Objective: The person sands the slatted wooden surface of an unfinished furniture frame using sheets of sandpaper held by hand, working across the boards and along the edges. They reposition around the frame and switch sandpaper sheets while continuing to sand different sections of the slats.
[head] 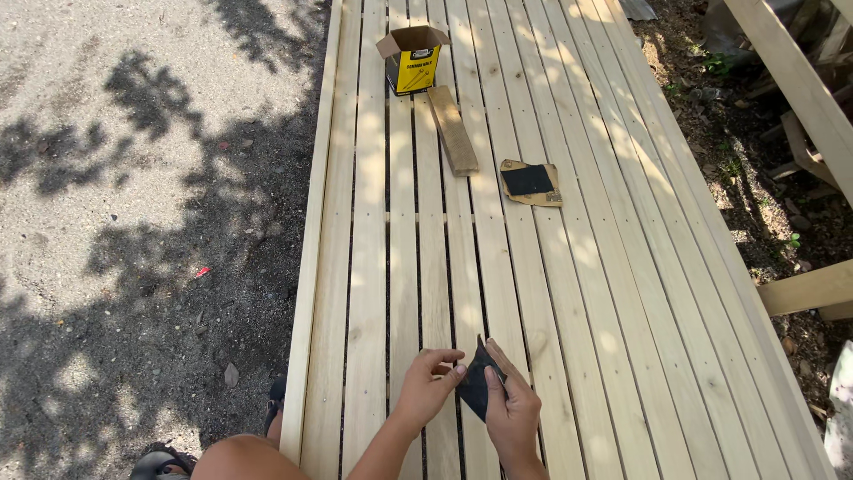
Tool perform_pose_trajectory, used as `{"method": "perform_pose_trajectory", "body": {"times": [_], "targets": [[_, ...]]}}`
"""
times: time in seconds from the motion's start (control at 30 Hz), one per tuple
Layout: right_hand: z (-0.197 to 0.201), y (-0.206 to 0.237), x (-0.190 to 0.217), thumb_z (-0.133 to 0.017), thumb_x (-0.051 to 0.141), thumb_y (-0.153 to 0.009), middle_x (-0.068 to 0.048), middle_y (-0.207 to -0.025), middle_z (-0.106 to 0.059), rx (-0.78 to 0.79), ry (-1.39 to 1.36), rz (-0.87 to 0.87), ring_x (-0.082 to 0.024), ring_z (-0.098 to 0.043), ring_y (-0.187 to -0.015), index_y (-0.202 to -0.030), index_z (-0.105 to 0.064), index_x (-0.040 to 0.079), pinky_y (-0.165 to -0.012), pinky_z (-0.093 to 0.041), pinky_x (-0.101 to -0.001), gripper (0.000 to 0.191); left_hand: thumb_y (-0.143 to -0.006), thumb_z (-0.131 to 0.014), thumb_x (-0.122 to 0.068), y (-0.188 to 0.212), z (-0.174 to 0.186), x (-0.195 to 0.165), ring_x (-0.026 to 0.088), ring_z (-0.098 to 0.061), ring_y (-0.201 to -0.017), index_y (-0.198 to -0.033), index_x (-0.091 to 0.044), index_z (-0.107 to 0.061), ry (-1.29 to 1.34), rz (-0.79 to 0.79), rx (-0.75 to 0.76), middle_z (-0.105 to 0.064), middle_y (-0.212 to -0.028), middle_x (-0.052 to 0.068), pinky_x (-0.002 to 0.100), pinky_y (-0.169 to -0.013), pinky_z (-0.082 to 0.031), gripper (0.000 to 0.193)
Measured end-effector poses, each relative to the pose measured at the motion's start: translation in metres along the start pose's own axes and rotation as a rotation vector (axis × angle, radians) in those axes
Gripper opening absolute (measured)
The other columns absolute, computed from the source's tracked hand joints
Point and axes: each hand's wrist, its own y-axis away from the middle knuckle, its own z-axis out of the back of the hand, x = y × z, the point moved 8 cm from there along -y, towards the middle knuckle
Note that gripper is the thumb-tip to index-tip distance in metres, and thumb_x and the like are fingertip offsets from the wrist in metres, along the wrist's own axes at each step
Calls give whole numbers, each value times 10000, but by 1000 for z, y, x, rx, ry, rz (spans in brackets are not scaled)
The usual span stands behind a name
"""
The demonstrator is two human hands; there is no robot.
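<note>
Both hands meet over the near end of a long platform of pale wooden slats (pixel 569 267). My right hand (pixel 514 411) grips a small dark sheet of sandpaper (pixel 476 384), folded and standing on edge. My left hand (pixel 428 382) pinches the sheet's left edge with its fingertips. Farther up the slats lies a second sandpaper piece (pixel 530 182), dark on top with a tan backing.
A short wooden block (pixel 454 130) lies lengthwise on the slats. Behind it stands an open yellow and black cardboard box (pixel 413 60). Gravel ground (pixel 151 204) with leaf shadows runs along the left. Timber beams (pixel 800 80) and dirt are on the right. My knee (pixel 244 458) is bottom left.
</note>
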Motion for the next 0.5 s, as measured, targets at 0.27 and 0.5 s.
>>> {"method": "perform_pose_trajectory", "body": {"times": [0.27,0.5], "targets": [[-79,25,-33,-643,208,-915,-152,-1524,-478,239,867,474,-340,-412,-1425,-1430,-512,39,-1092,-365,-534,558,-964,-537,-231,-79,72,-21,279,-424,-1425,-1406,-148,-579,-840,-182,-493,-427,-1554,39,552,-1169,-292,452],[-125,-116,-54,-456,349,-1009,65,-1602,-385,317,1099,221,-233,-275,-1514,-1523,-450,245,-1198,-99,-670,524,-1019,-309,-427,-124,61,7,229,-27,-1560,-1614,-260,-171,-1067,12,-392,-70,-1703,-33,602,-1212,14,634]]}}
